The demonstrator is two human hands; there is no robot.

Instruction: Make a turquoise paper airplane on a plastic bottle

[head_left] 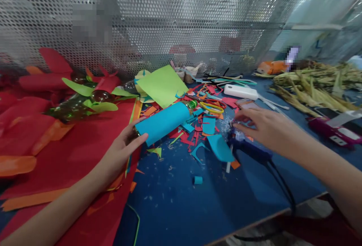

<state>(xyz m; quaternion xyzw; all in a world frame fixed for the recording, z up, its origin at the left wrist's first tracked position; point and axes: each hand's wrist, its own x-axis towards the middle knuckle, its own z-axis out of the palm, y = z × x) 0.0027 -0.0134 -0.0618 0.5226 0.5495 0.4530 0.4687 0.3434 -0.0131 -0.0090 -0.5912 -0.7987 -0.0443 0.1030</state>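
Note:
My left hand (128, 144) is closed around the base end of a plastic bottle wrapped in blue paper (164, 122). The bottle is tilted, and its green neck (192, 105) points to the upper right. My right hand (254, 121) hovers over a dark blue glue gun (249, 149), its fingers curved and apart, with nothing visible between them. The glue gun lies on the table, its cord running toward the front edge. A curved blue paper piece (222, 148) is beside it, and a small blue paper roll (198, 180) lies nearer me.
Paper scraps and yellow-handled scissors (211, 107) lie mid-table beside a green sheet (163, 85). Red paper (93, 155) and paper-trimmed bottles (73, 106) occupy the left. A white power strip (241, 92), dried husks (319, 83) and a purple tool (335, 131) are right. A perforated metal panel (158, 23) stands behind.

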